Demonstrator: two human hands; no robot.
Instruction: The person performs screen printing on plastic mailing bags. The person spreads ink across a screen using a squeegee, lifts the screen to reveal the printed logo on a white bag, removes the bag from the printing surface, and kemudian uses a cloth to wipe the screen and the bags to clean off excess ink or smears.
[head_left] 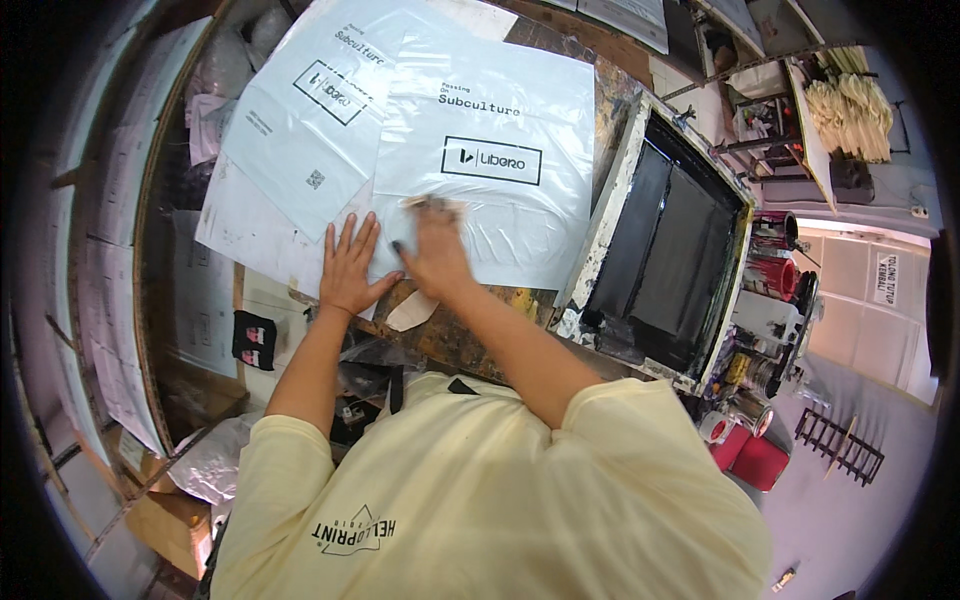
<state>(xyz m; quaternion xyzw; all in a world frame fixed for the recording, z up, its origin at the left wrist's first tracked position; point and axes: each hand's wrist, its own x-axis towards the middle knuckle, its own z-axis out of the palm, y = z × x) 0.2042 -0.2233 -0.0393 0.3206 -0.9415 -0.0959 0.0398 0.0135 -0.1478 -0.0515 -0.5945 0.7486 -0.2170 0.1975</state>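
Note:
My left hand (pixel 349 268) lies flat with its fingers spread at the lower edge of two white plastic bags. The right bag (pixel 560 120) has black print and a wrinkled lower half. It overlaps the left bag (pixel 265 165), which lies tilted and carries similar print and a small square code. On the right bag's lower part rests my right hand (pixel 438 255), smeared by motion, fingers curled over a small beige wad (pixel 447 208), perhaps cloth. A dark mark shows on its thumb. Between my wrists lies a pale rounded scrap (pixel 411 311) on the stained table.
A printing screen in a paint-spattered frame (pixel 603 215) stands right of the bags. Beyond it are paint cans (pixel 770 270) and a red seat (pixel 757 462). Shelves with stacked white sheets (pixel 105 290) line the left; a black printed cloth (pixel 254 340) hangs near the table.

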